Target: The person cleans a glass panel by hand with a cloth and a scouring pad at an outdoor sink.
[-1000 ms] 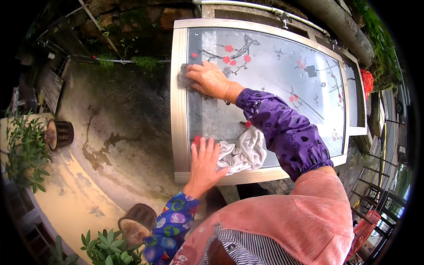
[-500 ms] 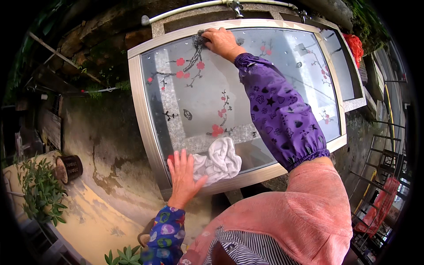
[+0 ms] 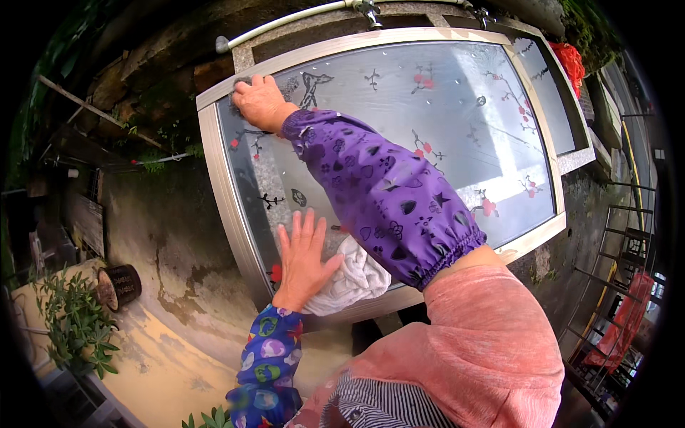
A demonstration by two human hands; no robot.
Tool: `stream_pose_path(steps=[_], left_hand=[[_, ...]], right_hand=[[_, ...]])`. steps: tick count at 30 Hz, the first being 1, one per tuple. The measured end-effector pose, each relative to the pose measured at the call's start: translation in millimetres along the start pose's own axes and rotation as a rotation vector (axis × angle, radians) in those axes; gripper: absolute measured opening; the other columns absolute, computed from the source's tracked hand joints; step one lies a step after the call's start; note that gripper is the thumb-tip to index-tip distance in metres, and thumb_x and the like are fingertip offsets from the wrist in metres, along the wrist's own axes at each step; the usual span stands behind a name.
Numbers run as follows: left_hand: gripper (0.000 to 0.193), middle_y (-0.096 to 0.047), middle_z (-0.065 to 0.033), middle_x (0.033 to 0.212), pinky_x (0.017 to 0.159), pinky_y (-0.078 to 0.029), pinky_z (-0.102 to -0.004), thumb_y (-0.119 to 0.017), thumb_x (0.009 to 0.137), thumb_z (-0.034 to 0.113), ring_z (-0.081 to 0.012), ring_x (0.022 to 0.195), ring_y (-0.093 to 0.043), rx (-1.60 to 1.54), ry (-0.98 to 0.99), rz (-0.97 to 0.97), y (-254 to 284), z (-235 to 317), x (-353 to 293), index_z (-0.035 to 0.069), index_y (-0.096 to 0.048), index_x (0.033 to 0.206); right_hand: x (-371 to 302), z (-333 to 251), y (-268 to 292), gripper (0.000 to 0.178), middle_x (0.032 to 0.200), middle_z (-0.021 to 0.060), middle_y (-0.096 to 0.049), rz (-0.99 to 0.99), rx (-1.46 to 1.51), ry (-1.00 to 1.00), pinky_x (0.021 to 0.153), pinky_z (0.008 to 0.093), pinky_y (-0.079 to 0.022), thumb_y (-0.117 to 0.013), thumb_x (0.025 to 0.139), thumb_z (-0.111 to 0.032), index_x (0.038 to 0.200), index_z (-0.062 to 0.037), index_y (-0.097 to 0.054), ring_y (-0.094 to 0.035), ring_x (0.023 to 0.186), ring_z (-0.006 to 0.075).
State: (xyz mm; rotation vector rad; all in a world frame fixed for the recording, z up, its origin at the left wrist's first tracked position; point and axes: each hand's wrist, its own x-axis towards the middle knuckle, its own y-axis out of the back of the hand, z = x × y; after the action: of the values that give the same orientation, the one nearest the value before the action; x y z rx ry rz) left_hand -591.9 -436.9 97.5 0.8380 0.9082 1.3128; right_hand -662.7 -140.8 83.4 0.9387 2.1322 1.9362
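Note:
A framed glass panel with red blossoms and dark branches printed on it lies wet before me, its frame pale and wood-grained. At its far left corner my right hand, in a purple sleeve cover, presses a dark grey scouring pad against the glass; most of the pad is hidden under the fingers. Near the panel's front left, my left hand lies flat with its fingers spread. A crumpled white cloth rests beside that hand, close to its thumb and partly behind the right sleeve.
Beneath the panel is a stone basin, with a white pipe and metal taps along the far side. A red plastic bag sits at the far right. A potted plant stands at the left.
My right hand has slid left along the far edge with the scouring pad, to the corner. My left hand has shifted slightly up over the glass. The view has turned slightly.

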Motion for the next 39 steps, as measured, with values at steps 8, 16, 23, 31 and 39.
stream_pose_path(steps=[8,16,23,31,39], left_hand=[[0.072,-0.022,-0.0169,0.154,0.112,-0.006,-0.0601,-0.065,0.083,0.036,-0.0381,0.143,-0.013,0.160,0.076,0.051,-6.5,-11.5,41.7,0.008,-0.036,0.143],[0.078,-0.021,-0.0162,0.155,0.111,-0.005,-0.0611,-0.061,0.083,0.045,-0.0374,0.144,-0.014,0.150,-0.008,0.079,-9.0,-8.0,66.6,0.009,-0.033,0.146],[0.078,-0.019,-0.0127,0.156,0.111,-0.006,-0.0614,-0.060,0.084,0.047,-0.0354,0.144,-0.013,0.272,0.029,0.106,-18.1,-9.5,156.3,0.010,-0.031,0.147],[0.080,-0.017,-0.0110,0.157,0.112,-0.006,-0.0603,-0.059,0.084,0.047,-0.0349,0.144,-0.010,0.350,0.070,0.099,-10.3,-18.8,155.5,0.010,-0.028,0.148],[0.077,-0.017,-0.0130,0.156,0.111,-0.007,-0.0602,-0.056,0.087,0.047,-0.0353,0.144,-0.010,0.374,0.046,0.095,-12.3,-12.6,160.7,0.011,-0.027,0.148]], right_hand=[[-69.0,126.3,39.4,0.030,0.119,-0.0014,-0.056,0.098,-0.005,-0.114,0.082,0.0415,-0.044,-0.056,0.085,-0.013,0.114,-0.0184,-0.059,-0.056,0.098,0.0278],[-192.2,323.0,117.6,0.031,0.124,0.0039,-0.056,0.080,-0.339,-0.738,0.083,0.0488,-0.048,-0.059,0.086,-0.022,0.117,-0.0145,-0.059,-0.056,0.104,0.0367],[-107.6,172.4,60.1,0.019,0.106,0.0005,-0.059,0.100,-0.118,-0.122,0.077,0.0441,-0.042,-0.057,0.083,-0.022,0.098,-0.0158,-0.067,-0.056,0.095,0.0293],[-202.4,331.2,117.5,0.032,0.125,-0.0031,-0.057,0.074,-0.132,-0.435,0.087,0.0442,-0.046,-0.063,0.084,-0.025,0.116,-0.0214,-0.062,-0.056,0.107,0.0287],[-224.1,365.4,141.2,0.022,0.114,0.0039,-0.060,0.065,-0.299,-0.755,0.086,0.0477,-0.042,-0.056,0.084,-0.019,0.101,-0.0132,-0.068,-0.055,0.106,0.0321]])
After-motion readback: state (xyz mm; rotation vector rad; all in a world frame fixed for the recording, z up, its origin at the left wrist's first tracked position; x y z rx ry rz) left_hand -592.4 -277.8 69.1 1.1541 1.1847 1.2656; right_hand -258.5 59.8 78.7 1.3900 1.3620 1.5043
